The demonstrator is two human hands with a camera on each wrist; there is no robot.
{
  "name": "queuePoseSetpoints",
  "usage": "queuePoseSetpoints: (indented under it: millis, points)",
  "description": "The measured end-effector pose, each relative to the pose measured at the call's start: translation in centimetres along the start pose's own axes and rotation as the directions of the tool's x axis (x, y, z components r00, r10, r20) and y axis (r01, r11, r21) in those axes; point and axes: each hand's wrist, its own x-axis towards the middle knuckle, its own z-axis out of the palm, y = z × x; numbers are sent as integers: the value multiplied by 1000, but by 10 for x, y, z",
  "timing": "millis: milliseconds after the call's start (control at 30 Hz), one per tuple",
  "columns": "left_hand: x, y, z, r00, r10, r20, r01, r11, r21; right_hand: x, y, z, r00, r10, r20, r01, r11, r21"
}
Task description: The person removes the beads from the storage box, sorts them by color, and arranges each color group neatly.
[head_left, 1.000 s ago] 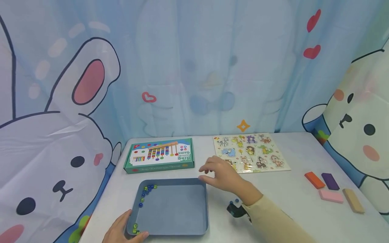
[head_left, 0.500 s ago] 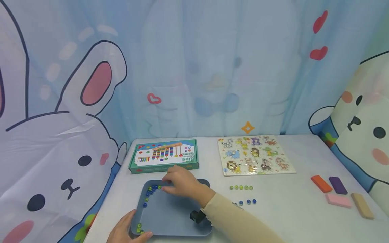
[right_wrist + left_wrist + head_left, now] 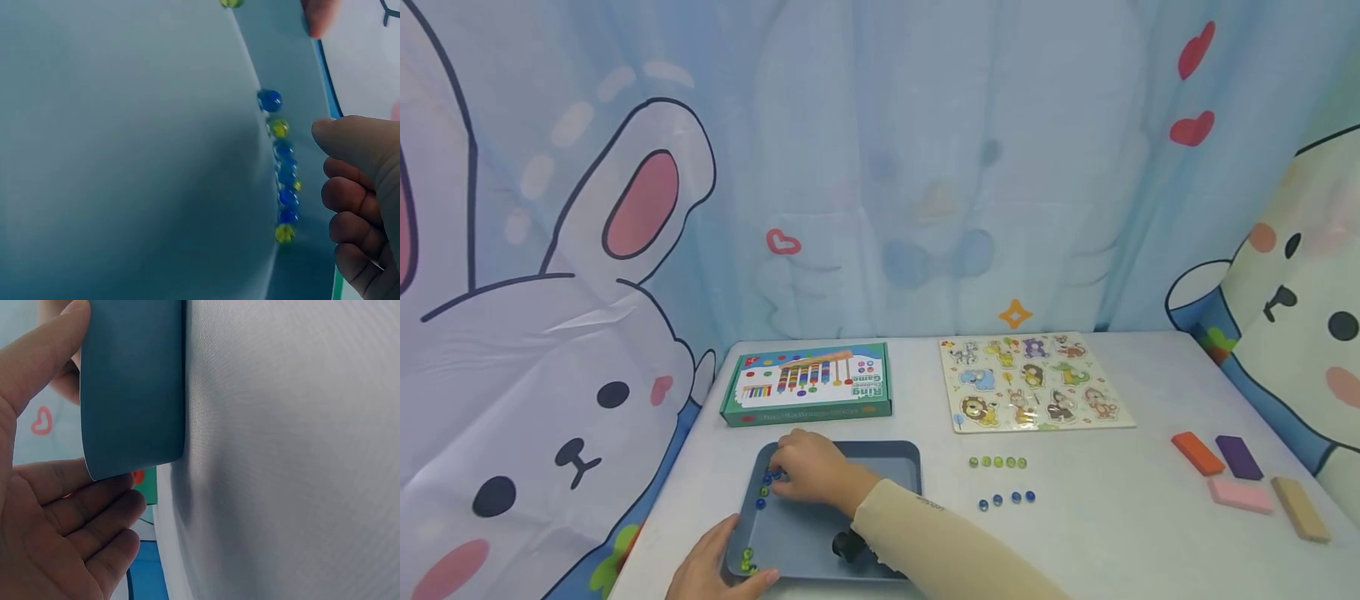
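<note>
Clock positions refer to the tray, head view. Left hand grips the grey-blue rectangular tray at seven o'clock, thumb on the near rim; a jolt there could scatter the glassy yellow-green marbles inside that corner. At ten o'clock, the right hand, fingers curled, reaches a closely packed line of glassy blue and yellow-green marbles; whether it pinches one cannot be told. Such crowding could send neighbours rolling. The beige fabric sleeve, swinging towards three o'clock, could disturb the row of round blue marbles.
</note>
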Motion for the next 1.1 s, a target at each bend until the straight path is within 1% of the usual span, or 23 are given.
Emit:
queuePoseSetpoints:
  millis: [133, 267, 400, 600, 767, 933, 1100]
  points:
    - [-1, 0, 0, 1000, -3, 1, 3, 1000, 1, 4, -8, 7, 1000, 1, 24, -1, 1000, -5]
    - [-3, 0, 0, 1000, -2, 9, 2, 1000, -3, 3, -14, 14, 999, 11, 49, -11, 1000, -3]
    - [-5, 2, -2, 1000, 6, 1, -6, 1000, -13, 2, -17, 19, 998, 8, 68, -7, 1000, -17]
    - [-4, 3, -3, 999, 26, -18, -26, 999, -22, 4, -15, 23, 998, -12, 58, 15, 999, -37]
    - [-7, 4, -3, 999, 29, -39, -31, 999, -34, 5, -13, 27, 998, -10, 69, 12, 1000, -19]
    - [-9, 6, -4, 999, 23, -36, -25, 999, -44, 4, -12, 28, 999, -16, 50, 17, 1000, -14]
    - [-9, 7, -4, 999, 28, -40, -29, 999, -24, 4, -10, 29, 999, -19, 44, 19, 1000, 2]
